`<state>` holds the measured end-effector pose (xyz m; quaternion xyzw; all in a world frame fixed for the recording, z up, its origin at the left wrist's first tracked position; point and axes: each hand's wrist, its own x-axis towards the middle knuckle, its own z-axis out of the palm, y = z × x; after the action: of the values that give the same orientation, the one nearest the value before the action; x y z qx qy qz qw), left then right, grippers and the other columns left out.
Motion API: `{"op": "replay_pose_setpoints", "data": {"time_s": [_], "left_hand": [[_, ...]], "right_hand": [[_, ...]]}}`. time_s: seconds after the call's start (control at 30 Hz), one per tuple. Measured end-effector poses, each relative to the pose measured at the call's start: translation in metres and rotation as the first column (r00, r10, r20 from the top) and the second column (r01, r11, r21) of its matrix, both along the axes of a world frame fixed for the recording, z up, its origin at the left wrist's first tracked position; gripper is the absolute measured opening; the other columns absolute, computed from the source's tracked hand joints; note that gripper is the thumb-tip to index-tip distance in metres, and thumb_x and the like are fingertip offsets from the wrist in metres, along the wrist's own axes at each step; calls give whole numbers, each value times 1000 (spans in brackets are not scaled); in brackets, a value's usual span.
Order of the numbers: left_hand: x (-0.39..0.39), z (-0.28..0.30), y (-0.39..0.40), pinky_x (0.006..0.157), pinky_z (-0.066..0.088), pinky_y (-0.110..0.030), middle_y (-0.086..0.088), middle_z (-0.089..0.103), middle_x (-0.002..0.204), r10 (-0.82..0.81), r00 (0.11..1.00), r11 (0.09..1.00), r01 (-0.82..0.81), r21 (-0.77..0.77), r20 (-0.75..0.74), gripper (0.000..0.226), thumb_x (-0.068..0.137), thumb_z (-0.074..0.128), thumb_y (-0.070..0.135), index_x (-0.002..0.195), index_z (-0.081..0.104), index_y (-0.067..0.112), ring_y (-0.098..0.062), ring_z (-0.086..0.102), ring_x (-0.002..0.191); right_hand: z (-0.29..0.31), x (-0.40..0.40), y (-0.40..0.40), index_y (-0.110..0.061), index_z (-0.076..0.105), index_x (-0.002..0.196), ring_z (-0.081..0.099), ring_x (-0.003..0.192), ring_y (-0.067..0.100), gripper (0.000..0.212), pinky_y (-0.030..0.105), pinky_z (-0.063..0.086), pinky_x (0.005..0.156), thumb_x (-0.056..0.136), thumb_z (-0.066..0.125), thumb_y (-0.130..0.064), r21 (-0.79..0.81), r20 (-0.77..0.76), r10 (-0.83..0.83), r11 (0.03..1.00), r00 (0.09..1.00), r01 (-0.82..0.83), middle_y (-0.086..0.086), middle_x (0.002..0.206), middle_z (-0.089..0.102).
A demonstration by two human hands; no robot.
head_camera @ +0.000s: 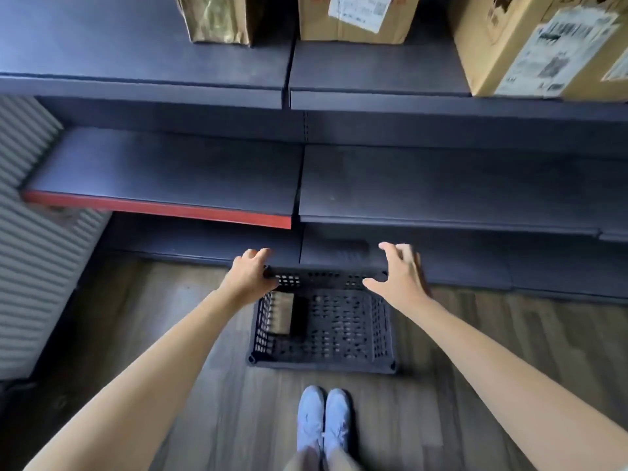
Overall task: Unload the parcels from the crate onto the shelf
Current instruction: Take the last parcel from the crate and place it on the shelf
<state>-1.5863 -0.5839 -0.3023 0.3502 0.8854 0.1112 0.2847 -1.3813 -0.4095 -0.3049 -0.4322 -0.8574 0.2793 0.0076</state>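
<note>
A black perforated crate (339, 348) stands on the wooden floor in front of the dark shelving. A small flat brown parcel (281, 312) lies inside it against the left wall. My left hand (248, 275) is curled over the crate's far left corner. My right hand (399, 271) hovers at the far right corner with fingers spread, its thumb near the rim. On the upper shelf (373, 69) stand three parcels: a crinkled brown one (217, 18), a labelled cardboard box (356, 15) and a larger labelled box (530, 45).
The middle shelf (441, 188) is bare; its left section has a red front edge (159, 209). A corrugated grey wall (30, 232) rises on the left. My two feet in light shoes (323, 419) stand just behind the crate.
</note>
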Motion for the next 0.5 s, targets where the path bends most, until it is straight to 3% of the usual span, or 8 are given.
{"op": "replay_pose_setpoints", "data": {"time_s": [0.13,0.23,0.5], "left_hand": [[14,-68,-14,100,38,-40,-19,46,132,59,995,993,-50,-103,82,60,81,61,22,136,40,12,-39,43,118],[24,-130,-22,100,36,-40,-20,46,131,105,984,980,-79,-180,140,61,82,61,20,138,39,11,-40,43,118],[19,-342,-23,99,38,-45,-18,42,134,202,969,943,-152,-297,145,62,83,61,27,139,36,12,-39,42,118]], "right_hand": [[-58,5,-9,-9,40,131,30,110,24,68,16,18,79,73,73,-22,-164,17,33,986,999,-30,14,124,34],[-114,4,-12,-7,39,132,31,111,24,68,13,17,75,74,73,-18,-243,53,48,970,997,-34,16,125,32],[-315,-10,-10,-19,35,136,29,125,22,71,23,24,98,76,71,-30,-289,131,86,956,988,-45,8,136,29]]}}
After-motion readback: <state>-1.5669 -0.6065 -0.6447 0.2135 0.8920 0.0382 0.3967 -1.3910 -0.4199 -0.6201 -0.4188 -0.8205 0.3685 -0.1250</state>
